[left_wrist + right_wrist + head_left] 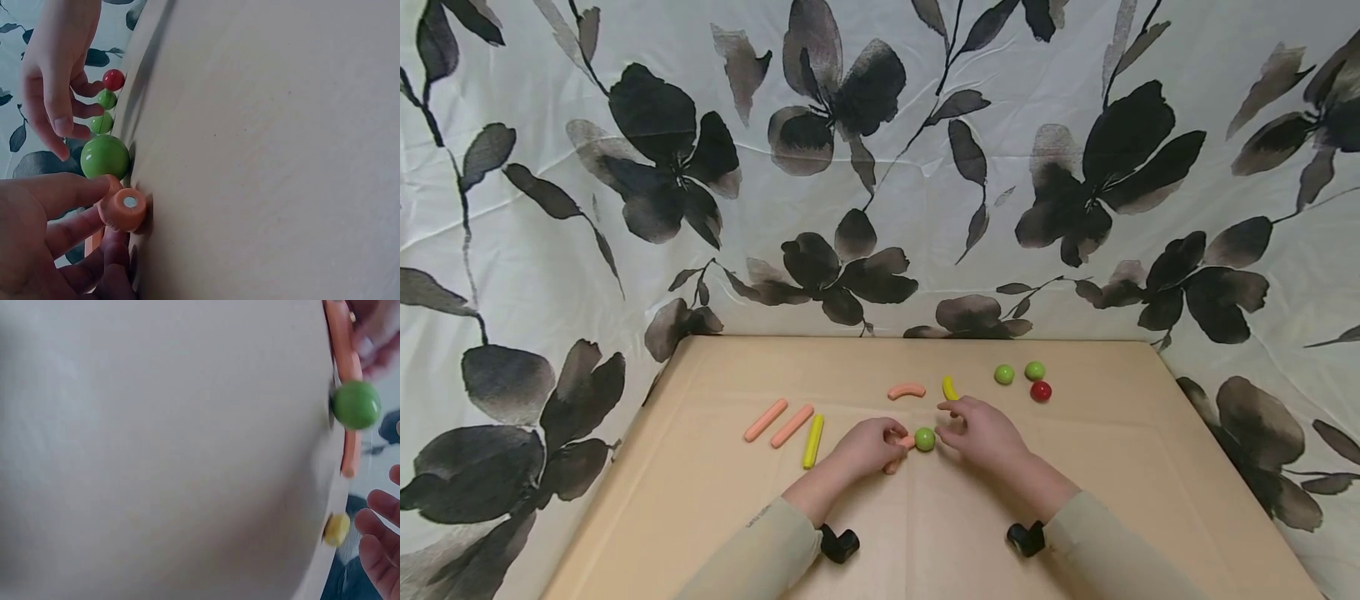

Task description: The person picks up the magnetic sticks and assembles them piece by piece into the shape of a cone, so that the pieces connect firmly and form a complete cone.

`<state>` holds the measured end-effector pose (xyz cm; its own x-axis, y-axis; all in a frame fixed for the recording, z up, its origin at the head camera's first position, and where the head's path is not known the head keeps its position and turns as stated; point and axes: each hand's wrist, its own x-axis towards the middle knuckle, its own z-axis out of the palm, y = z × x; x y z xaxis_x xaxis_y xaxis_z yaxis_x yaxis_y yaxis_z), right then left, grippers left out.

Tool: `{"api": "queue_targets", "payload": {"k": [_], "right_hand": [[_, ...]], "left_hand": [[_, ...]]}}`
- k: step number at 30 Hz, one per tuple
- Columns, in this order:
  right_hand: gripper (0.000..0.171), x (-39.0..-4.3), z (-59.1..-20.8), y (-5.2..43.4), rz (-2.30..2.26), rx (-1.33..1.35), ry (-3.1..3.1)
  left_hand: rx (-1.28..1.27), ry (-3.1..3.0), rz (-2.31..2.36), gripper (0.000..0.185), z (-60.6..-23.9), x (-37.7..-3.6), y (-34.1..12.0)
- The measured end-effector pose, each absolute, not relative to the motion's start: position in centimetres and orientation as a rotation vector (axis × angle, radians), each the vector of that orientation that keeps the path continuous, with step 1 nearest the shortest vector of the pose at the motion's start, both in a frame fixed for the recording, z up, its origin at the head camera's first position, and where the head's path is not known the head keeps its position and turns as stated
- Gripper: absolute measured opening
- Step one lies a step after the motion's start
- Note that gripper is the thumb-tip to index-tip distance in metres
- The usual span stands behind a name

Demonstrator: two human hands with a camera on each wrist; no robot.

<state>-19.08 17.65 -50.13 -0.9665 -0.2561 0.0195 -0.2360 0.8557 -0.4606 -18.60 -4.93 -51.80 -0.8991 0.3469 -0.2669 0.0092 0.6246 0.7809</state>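
Note:
My left hand (pixel 869 447) pinches a salmon-coloured magnetic rod (pixel 908 441) between thumb and fingers, low over the board. A green ball (pixel 925 439) sits at that rod's end. In the left wrist view, a round magnet shows in the end of a salmon rod (pixel 129 211) right by the fingertips. My right hand (pixel 988 433) hovers just right of the green ball, fingers loosely bent and holding nothing. Beyond its fingertips lies a curved yellow rod (pixel 950 387), partly overlapped by the hand in the head view.
Two straight salmon rods (pixel 765 420) and a straight yellow rod (pixel 813 442) lie to the left. A curved salmon rod (pixel 907 391) lies farther back. Two green balls (pixel 1003 374) and a red ball (pixel 1041 392) sit at the back right. Floral cloth (pixel 955 167) hangs behind the board (pixel 1097 417).

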Motion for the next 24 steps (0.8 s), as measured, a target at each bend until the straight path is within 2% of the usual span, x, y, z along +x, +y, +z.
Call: {"api": "queue_targets", "payload": {"k": [10,24], "right_hand": [[0.046,-22.3,-50.4,20.3,-0.834,-0.279,3.018],[0.057,-25.5,-52.5,19.0,-0.772,-0.198,2.981]], "left_hand": [[0.319,2.512,1.107,0.025,-51.7,-18.6,-4.9],[0.339,2.508,1.103,0.022,-51.2,-18.4,-4.7]]}}
